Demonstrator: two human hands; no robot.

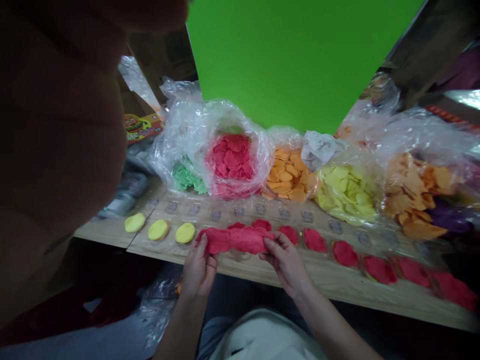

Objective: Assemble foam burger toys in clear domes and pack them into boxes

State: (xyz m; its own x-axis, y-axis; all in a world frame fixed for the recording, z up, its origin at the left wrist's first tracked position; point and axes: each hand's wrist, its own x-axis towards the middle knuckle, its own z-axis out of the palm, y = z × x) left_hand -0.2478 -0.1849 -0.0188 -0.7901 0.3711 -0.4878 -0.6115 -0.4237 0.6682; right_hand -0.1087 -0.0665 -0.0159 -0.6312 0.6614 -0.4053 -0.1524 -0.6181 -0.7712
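Above the near edge of the table, my left hand (200, 267) and my right hand (285, 261) hold a soft red wavy-edged strip (245, 239) stretched between them. A seam near its middle suggests two pieces side by side, but I cannot tell. My left thumb and fingers pinch its left end; my right ones pinch the right end. Behind it lie similar red wavy-edged pieces, partly hidden by the strip. More red pieces (345, 253) run in a row to the right. To the left sit several round yellow pieces (158, 230), apparently in clear plastic trays.
Clear bags at the back hold green (188, 176), red (231, 157), orange (287, 172) and yellow pieces (347, 190). A green panel (292, 60) rises behind them. Near the camera, a large blurred dark shape (56, 125), perhaps fingers, blocks the left. Clear trays line the wooden table (101, 232).
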